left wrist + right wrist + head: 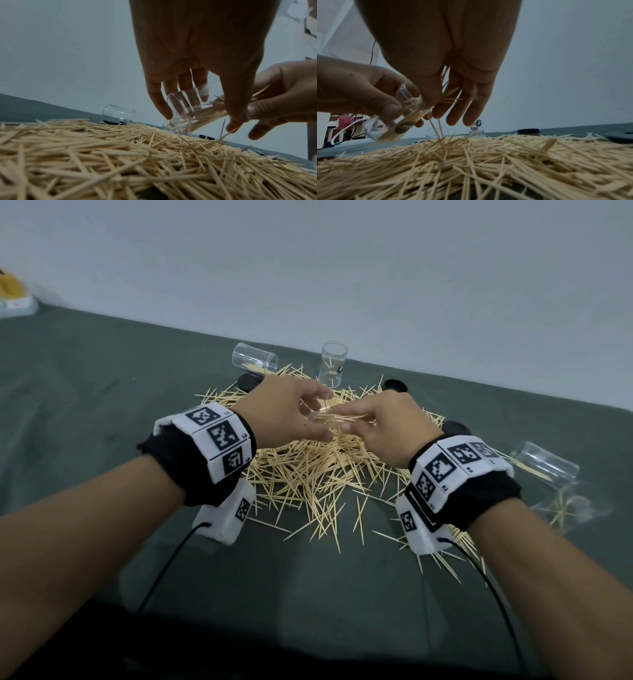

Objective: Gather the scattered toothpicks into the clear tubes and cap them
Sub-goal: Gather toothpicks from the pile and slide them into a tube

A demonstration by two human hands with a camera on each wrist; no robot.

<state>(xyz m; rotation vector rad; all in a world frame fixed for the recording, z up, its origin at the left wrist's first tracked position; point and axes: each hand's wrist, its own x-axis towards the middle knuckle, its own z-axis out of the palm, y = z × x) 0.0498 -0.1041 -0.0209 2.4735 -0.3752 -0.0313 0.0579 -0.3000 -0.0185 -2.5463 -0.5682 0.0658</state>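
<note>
My left hand (287,409) held its grip around a tilted clear tube (180,115) above the toothpick pile (308,474) on the green worktop (85,392). My right hand (387,426) pinched a bundle of toothpicks (337,417) at the tube's mouth, some already inside. Another tube (334,364) stood upright behind the pile and two lay tipped, one on the far left (255,359) and one on the right (544,467).

You face a plain pale grey-white wall (342,268) that fills the upper half of the head view, lit evenly and dimly. Below it a dark green cloth surface (68,392) runs across the frame, its far edge slanting down to the right. At the far left edge you see a blurred yellow and white object (13,296); what it is cannot be told.
</note>
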